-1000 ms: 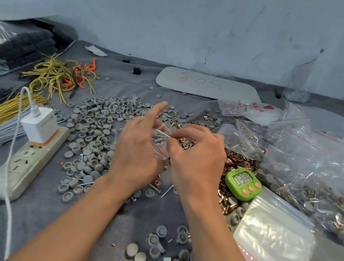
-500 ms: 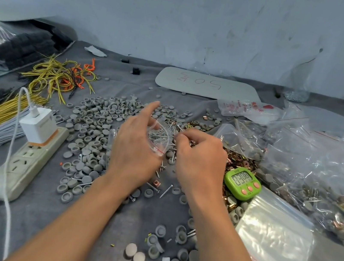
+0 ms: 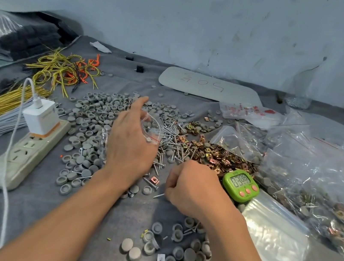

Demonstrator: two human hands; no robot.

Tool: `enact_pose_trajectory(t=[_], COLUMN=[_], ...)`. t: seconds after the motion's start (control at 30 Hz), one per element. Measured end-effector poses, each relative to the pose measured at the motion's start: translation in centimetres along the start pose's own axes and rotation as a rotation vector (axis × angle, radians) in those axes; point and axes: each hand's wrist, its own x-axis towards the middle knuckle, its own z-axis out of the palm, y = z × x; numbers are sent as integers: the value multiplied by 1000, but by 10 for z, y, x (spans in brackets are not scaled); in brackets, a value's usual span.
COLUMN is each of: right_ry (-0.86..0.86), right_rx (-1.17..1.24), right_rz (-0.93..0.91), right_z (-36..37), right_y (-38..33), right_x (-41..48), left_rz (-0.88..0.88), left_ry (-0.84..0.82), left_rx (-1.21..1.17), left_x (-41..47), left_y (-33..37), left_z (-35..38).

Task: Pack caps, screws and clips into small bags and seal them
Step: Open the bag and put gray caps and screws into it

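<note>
My left hand (image 3: 132, 144): I am holding a small clear plastic bag (image 3: 153, 127) with a thin red zip line up off the surface. My thumb and fingers are curling round its edge and my pointing finger is sticking out straight.
Why I am holding it up: I think I am getting its open end ready so small parts can drop in.
My right hand (image 3: 191, 187): It is curling into a loose fist, low over the grey cloth surface (image 3: 41, 211). It is pinching a thin silver metal screw (image 3: 158, 195), and the tip is poking out past my fingers.
Why it is so low: That screw is lying apart from the heap, so I am reaching down for it.
My arms: Both are reaching forward. The left one is going farther and higher. The right one is nearer to me.
Where the parts are lying: The heap of silver metal screws (image 3: 173, 144) is just past my hands. The round grey plastic caps (image 3: 101, 114) are spreading out to its left. The little copper-coloured metal clips (image 3: 218, 158) are lying to its right, just behind the green plastic timer (image 3: 240, 185).
The step I am doing: I think I am filling the bag with screws. It is looking open, so sealing is coming later.
</note>
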Motion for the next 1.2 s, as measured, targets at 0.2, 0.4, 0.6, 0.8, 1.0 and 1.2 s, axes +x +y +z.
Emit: enact_pose_trajectory(t=[0.2, 0.4, 0.6, 0.8, 1.0, 1.2], right_ry=[98, 393, 682, 627, 817, 417], right_rx=[78, 228, 675, 647, 755, 384], right_rz=[9, 152, -10, -90, 28, 324], right_z=[-1, -5, -5, 8, 8, 13], right_y=[-5, 4, 0, -17, -27, -30], right_x=[-2, 4, 11, 21, 25, 31], left_rz=[17, 35, 249, 353, 222, 136], left_ry=[-27, -39, -87, -113, -67, 91], left_rx=[8, 17, 23, -74, -38, -36], left_x=[0, -2, -3, -6, -6, 1], left_y=[2, 5, 7, 7, 8, 2], left_z=[-1, -5, -6, -9, -8, -10])
